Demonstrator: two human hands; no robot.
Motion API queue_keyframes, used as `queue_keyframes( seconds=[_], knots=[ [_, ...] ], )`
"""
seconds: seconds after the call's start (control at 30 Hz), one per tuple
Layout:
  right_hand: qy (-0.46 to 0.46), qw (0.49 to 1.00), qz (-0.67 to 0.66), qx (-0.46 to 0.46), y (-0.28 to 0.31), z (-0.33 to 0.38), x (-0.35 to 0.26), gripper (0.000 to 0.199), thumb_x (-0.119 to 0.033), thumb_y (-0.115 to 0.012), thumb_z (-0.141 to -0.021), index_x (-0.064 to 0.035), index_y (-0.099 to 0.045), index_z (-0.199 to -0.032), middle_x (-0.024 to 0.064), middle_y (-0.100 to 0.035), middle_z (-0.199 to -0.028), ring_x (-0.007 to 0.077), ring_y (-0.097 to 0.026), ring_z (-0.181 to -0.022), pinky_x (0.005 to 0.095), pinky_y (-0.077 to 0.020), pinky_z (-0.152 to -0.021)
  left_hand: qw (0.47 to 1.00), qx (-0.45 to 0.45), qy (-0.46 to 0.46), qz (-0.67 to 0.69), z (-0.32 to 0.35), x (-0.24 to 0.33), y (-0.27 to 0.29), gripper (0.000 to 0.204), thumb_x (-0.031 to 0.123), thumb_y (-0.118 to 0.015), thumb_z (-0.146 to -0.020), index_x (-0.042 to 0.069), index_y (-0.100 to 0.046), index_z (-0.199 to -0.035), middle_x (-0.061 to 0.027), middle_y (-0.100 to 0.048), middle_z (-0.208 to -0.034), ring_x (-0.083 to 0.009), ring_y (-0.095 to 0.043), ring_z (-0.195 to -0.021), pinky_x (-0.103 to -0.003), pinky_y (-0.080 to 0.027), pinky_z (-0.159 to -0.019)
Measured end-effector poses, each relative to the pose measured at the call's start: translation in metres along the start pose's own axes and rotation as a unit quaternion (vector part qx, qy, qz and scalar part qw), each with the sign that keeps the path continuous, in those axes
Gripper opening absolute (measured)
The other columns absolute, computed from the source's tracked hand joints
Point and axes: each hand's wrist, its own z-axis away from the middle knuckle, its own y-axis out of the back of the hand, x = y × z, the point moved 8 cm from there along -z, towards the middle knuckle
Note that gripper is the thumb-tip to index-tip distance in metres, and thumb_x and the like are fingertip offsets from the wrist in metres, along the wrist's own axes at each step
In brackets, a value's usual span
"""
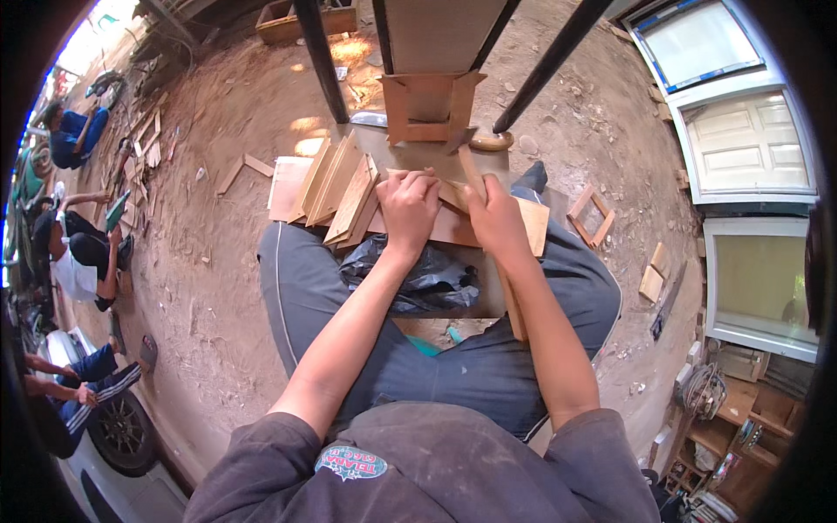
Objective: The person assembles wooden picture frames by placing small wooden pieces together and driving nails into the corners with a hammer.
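A long, thin strip of light wood (513,301) runs from above the person's fists down over the right thigh, and the right hand (493,213) has its fingers closed around the strip's upper part. Just beside it, the left hand (408,205) is curled into a fist with its fingers closed on the edge of a flat piece of pale plywood (453,225) that lies across both knees. To the left of the hands, a fanned row of thin wooden boards (336,193) leans on edge, about five of them, touching one another. In the lap between the forearms sits one crumpled black plastic bag (418,277). Ahead of the knees stands one open wooden box frame (430,106) with three dark metal bars (321,61) slanting past it. On the dirt floor to the right lies one small square wooden frame (591,215), with two short wood blocks (654,275) farther right. At the left edge, three other people (74,253) sit or crouch on the ground, well apart from the work.
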Motion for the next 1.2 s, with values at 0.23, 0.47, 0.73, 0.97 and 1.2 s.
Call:
queue_keyframes(
  seconds=[0.23,0.47,0.73,0.97,1.2],
  knots=[
    [0.007,0.998,-0.028,-0.048,-0.010,0.033,0.011,0.031,-0.026,-0.058,-0.105,0.0044,-0.054,-0.112,0.0386,-0.066,-0.101,0.0587,-0.062,-0.103,0.0609,-0.0484,-0.087,1.000,0.004,0.009,0.018,-0.001,-0.009,0.001,0.009,0.014,-0.080,-0.086,0.007,-0.079,-0.092,-0.0024,-0.080,-0.108,-0.0248,-0.066,-0.108,-0.040,-0.042,-0.097],
    [0.086,0.996,0.020,0.013,-0.007,0.042,0.000,0.026,-0.021,-0.057,-0.106,0.0034,-0.053,-0.111,0.0376,-0.066,-0.097,0.0594,-0.062,-0.097,0.0636,-0.0467,-0.082,1.000,0.004,0.012,0.019,0.001,-0.004,0.001,0.009,0.013,-0.078,-0.086,0.007,-0.080,-0.092,-0.0013,-0.081,-0.111,-0.0235,-0.066,-0.109,-0.039,-0.041,-0.098],
    [0.104,0.993,0.060,0.014,-0.019,0.040,-0.011,0.025,-0.021,-0.056,-0.106,0.0030,-0.052,-0.109,0.0379,-0.066,-0.087,0.0593,-0.064,-0.090,0.0659,-0.0471,-0.078,1.000,0.012,0.016,0.017,0.002,-0.007,0.001,0.008,0.012,-0.078,-0.084,0.007,-0.079,-0.091,-0.0002,-0.080,-0.105,-0.0229,-0.065,-0.109,-0.040,-0.040,-0.096],
    [0.123,0.990,0.068,0.032,-0.017,0.044,-0.020,0.024,-0.021,-0.055,-0.107,0.0027,-0.050,-0.110,0.0381,-0.066,-0.084,0.0594,-0.064,-0.086,0.0659,-0.0475,-0.076,0.999,0.022,0.015,0.021,0.001,-0.005,0.004,0.011,0.014,-0.080,-0.083,0.006,-0.080,-0.091,-0.0027,-0.080,-0.101,-0.0233,-0.067,-0.108,-0.040,-0.041,-0.096],
    [0.096,0.993,0.070,0.027,-0.015,0.046,-0.023,0.024,-0.022,-0.055,-0.107,0.0021,-0.050,-0.111,0.0377,-0.066,-0.088,0.0589,-0.064,-0.089,0.0651,-0.0468,-0.077,1.000,0.016,0.016,0.008,0.002,-0.003,0.005,0.010,0.014,-0.080,-0.083,0.006,-0.080,-0.090,-0.0030,-0.080,-0.100,-0.0237,-0.068,-0.107,-0.041,-0.040,-0.096]
  ],
)
